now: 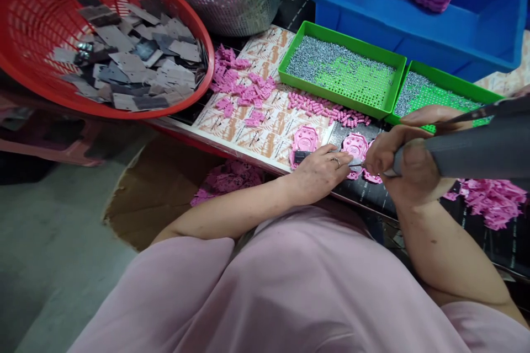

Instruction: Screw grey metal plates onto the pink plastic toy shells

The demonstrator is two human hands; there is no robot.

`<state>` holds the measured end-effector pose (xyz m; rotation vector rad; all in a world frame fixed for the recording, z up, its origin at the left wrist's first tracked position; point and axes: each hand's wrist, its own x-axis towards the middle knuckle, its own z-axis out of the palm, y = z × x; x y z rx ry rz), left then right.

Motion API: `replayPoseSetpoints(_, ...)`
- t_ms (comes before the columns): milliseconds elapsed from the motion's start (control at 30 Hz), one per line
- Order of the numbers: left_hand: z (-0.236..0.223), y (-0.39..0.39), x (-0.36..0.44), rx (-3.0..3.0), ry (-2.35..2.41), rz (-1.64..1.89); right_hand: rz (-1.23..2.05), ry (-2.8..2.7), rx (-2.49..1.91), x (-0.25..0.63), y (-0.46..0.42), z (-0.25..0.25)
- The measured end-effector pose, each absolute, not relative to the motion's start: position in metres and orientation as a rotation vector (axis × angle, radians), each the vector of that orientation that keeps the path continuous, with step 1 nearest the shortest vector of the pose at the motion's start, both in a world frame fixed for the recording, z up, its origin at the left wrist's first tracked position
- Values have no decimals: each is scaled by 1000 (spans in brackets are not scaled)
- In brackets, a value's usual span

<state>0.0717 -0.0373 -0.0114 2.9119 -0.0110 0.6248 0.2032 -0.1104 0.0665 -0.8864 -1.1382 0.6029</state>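
Observation:
My right hand [408,160] is wrapped round a grey electric screwdriver [476,149], which lies nearly level and points left. Its thin bit reaches a pink plastic casing [355,146] lying face up on the table. Against that casing's lower edge, close to the bit, the bent fingers of my left hand [321,174] press together; what they pinch is hidden. Left of it, another pink casing [305,139] has a dark metal plate [302,156] across its lower part. A further pink casing [372,177] is partly covered by my right hand.
Green trays [342,69] [439,91] hold small screws, with pink pegs [327,107] before them. A red basket [202,88] of metal plates stands left, a pale basket [232,5] of pink parts behind. Stacked casings sit in a blue bin [418,49]. Loose pink parts [494,201] lie right.

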Motion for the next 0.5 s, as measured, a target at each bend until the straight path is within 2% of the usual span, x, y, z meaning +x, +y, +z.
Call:
replayPoseSetpoints(267, -9, -37, 72, 2871, 18, 647, 493, -1103, -773, 208, -111, 77)
replayPoseSetpoints(500, 5, -41, 66, 2665, 259, 729, 602, -1142, -733, 212, -135, 96)
